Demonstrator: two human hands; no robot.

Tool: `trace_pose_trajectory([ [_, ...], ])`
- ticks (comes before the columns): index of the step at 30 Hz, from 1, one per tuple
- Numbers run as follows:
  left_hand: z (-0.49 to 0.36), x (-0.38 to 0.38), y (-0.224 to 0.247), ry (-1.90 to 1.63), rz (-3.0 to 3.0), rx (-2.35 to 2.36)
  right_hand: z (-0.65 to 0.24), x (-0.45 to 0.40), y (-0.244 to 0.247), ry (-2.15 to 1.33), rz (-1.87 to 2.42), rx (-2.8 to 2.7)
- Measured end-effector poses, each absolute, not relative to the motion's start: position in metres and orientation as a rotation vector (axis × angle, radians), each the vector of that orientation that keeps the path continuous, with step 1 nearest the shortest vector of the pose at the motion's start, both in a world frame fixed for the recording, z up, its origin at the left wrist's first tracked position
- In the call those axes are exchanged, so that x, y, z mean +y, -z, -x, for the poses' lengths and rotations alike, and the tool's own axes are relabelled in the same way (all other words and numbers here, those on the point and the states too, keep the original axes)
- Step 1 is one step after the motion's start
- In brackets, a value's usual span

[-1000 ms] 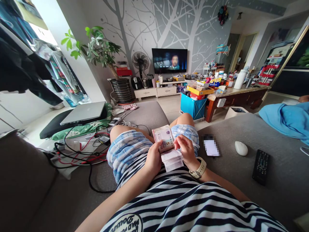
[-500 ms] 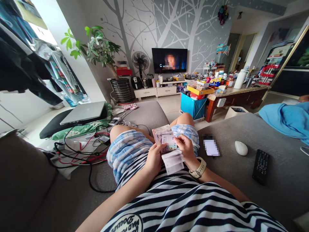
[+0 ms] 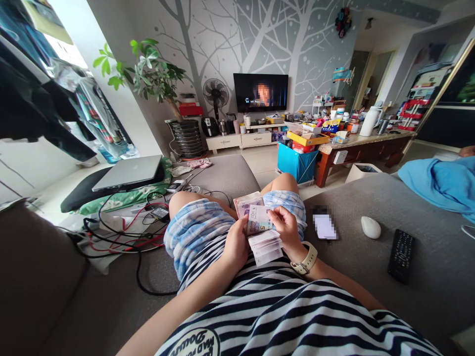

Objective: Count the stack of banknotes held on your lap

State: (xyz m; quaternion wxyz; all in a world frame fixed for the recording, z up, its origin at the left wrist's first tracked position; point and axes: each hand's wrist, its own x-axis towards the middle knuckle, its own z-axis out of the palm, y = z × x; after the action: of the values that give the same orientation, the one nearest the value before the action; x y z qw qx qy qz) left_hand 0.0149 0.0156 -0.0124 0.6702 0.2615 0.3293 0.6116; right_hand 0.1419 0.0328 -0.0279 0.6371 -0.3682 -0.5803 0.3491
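Note:
Above my lap, my left hand (image 3: 237, 243) is closed on a stack of banknotes (image 3: 249, 201), its thumb on top. A note marked with a 5 (image 3: 260, 219) lies uppermost, between both hands. My right hand (image 3: 286, 228), with a pale watch (image 3: 305, 259) at the wrist, pinches the right edge of that note. Several pale notes (image 3: 266, 248) fan downward below the two hands, overlapping one another. Which fingers hold the fanned notes is hidden.
On the grey sofa to the right lie a phone (image 3: 325, 226), a white mouse (image 3: 371, 227) and a black remote (image 3: 402, 256). Tangled cables (image 3: 126, 240) and a laptop (image 3: 128, 173) are at the left. A blue bin (image 3: 297, 163) stands ahead beside a cluttered table (image 3: 371, 143).
My left thumb has shifted slightly up and left, and the top note now shows more of its face. The lower notes are spread a little more.

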Motion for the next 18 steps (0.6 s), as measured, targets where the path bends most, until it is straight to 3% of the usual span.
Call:
trace_pose_trajectory([
  [18,-0.0157,0.0150,0.0096,-1.392,-0.619,0.762,-0.1428,0.0280,0.0236,-0.809,0.828,-1.330],
])
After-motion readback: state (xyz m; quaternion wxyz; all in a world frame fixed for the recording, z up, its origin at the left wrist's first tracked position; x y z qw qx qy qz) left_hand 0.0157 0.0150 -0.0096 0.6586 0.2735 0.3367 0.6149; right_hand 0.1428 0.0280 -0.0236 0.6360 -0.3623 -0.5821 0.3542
